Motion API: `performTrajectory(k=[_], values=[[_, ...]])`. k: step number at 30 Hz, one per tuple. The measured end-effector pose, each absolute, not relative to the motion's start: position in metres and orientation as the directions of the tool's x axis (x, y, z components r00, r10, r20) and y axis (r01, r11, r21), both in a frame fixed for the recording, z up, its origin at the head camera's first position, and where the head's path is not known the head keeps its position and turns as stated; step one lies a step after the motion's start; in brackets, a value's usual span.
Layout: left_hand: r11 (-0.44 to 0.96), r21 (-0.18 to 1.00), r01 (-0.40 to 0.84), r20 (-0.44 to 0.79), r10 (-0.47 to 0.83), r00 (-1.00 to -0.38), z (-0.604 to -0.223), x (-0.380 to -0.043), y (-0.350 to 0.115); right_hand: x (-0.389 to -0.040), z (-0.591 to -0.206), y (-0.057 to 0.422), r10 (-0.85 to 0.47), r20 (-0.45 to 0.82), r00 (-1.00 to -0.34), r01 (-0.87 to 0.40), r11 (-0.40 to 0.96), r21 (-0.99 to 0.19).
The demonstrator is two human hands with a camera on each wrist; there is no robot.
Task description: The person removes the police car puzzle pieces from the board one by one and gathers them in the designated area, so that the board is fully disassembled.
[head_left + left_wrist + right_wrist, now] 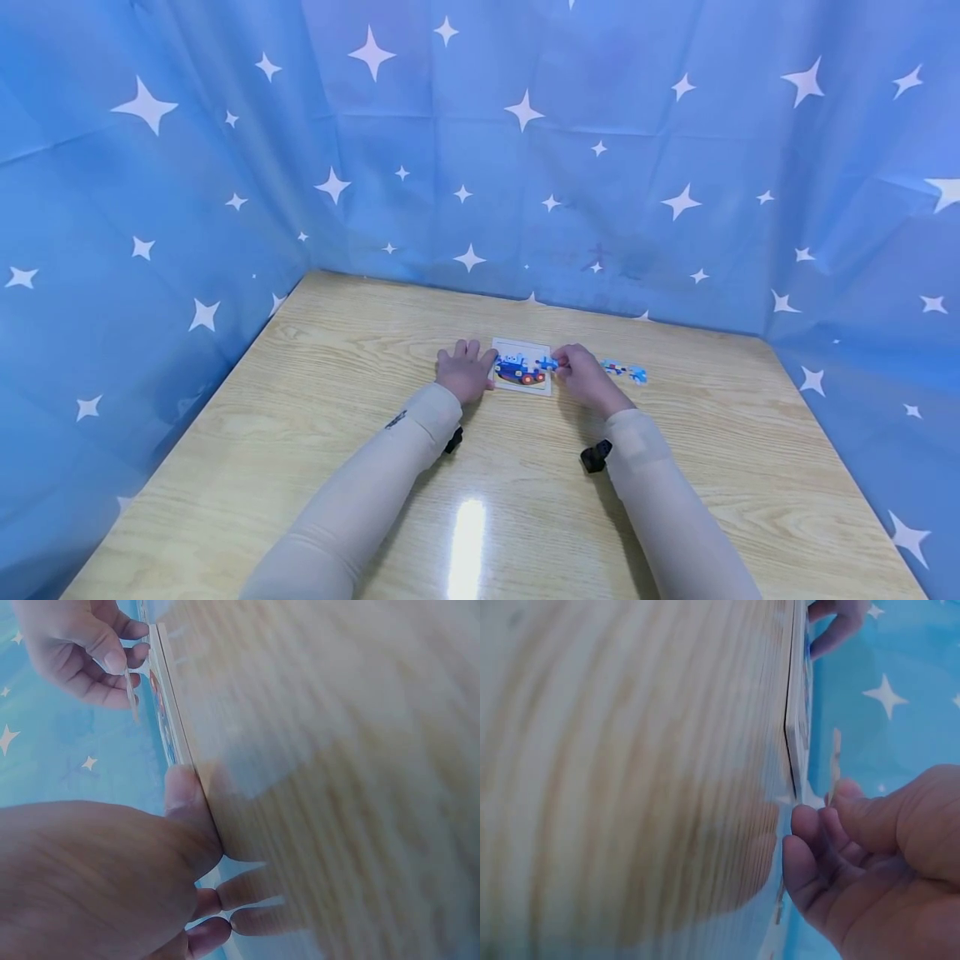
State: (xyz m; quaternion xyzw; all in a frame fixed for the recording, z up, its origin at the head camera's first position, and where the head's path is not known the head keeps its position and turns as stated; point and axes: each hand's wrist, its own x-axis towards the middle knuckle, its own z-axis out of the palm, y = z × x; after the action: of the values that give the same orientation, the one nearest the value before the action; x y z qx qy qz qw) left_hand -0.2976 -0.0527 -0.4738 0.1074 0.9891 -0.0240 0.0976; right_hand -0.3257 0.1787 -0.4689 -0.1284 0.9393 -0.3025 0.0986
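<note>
A flat, square jigsaw puzzle board (525, 343) lies on the table, with a blue vehicle picture partly filled in. My left hand (463, 372) rests at its left side, fingers spread; in the left wrist view the thumb (182, 787) presses along the board's edge. Between thumb and fingers of my right hand (588, 382) is a small blue puzzle piece (549, 364), held over the board's right side. The right wrist view shows this thin piece (835, 757) edge-on, raised above the board (796, 739).
Several loose puzzle pieces (626, 372) lie on the wooden table (360, 375), just right of my right hand. Blue curtains (637, 208) with white stars stand behind the table and along its sides.
</note>
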Motion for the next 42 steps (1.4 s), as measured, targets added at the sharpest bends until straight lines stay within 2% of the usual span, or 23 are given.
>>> performTrajectory(k=[42], values=[[0.973, 0.005, 0.231, -0.186, 0.228, -0.956, -0.473, -0.295, -0.056, -0.316, -0.470, 0.208, -0.284, -0.076, -0.956, -0.191, 0.798, -0.571]])
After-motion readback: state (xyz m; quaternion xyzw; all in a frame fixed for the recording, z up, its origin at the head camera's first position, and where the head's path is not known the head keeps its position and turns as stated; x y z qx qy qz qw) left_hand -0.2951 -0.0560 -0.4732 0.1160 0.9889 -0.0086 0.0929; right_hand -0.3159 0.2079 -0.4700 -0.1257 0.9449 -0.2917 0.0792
